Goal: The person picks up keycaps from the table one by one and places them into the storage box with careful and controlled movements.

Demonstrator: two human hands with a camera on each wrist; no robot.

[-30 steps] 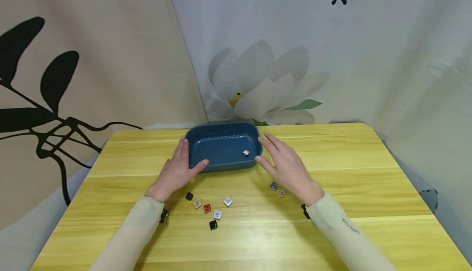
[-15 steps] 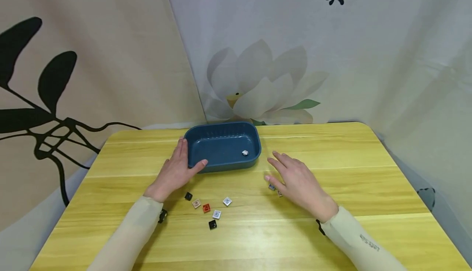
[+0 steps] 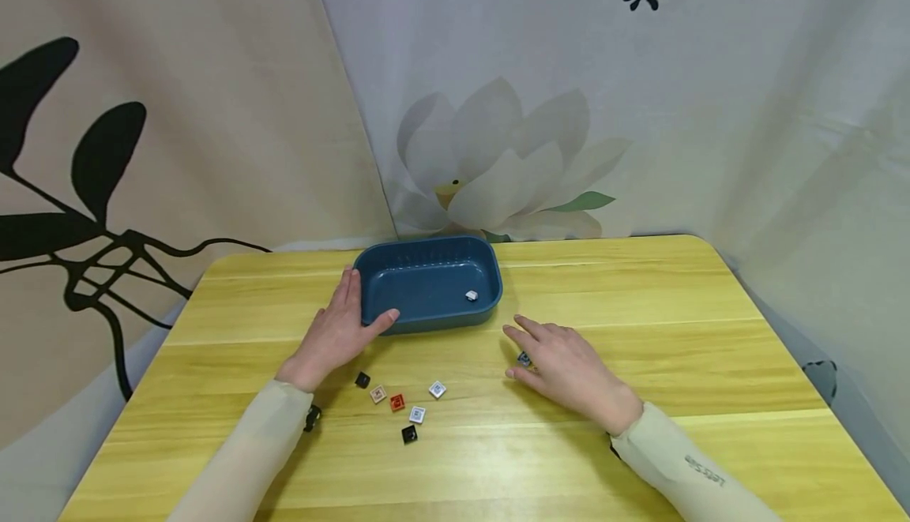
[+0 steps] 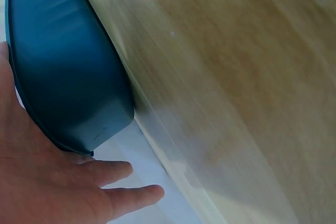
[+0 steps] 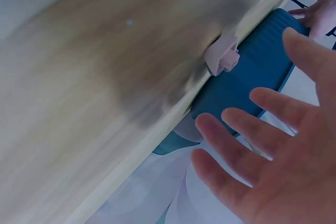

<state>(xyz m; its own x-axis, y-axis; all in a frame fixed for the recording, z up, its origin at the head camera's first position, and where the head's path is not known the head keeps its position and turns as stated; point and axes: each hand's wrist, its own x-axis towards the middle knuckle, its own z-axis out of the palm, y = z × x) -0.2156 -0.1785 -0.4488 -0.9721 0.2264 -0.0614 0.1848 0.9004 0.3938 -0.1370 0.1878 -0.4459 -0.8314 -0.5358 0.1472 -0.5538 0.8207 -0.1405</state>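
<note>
My left hand (image 3: 336,338) lies along the left end of a dark blue rectangular tray (image 3: 434,322), fingers straight at its rim and thumb extended over the near corner. Inside the tray, toward its right side, sits one small white keycap (image 3: 472,295). My right hand (image 3: 569,368) hovers low over the table, fingers spread, with a blue-grey keycap (image 3: 524,358) showing between thumb and index finger. A pale pink keycap (image 5: 223,56), its stem showing, stands beyond the right fingertips in the right wrist view; the hand mostly hides it from the head camera.
Left of centre on the wooden table (image 3: 682,301) lie several more keycaps, among them a red keycap (image 3: 397,403), a black keycap (image 3: 409,434) and a white keycap (image 3: 437,389). A printed curtain (image 3: 284,111) hangs behind the table's far edge.
My right hand has left the tray's right end and come nearer, down over the blue-grey and pink keycaps. The left hand has stayed at the tray.
</note>
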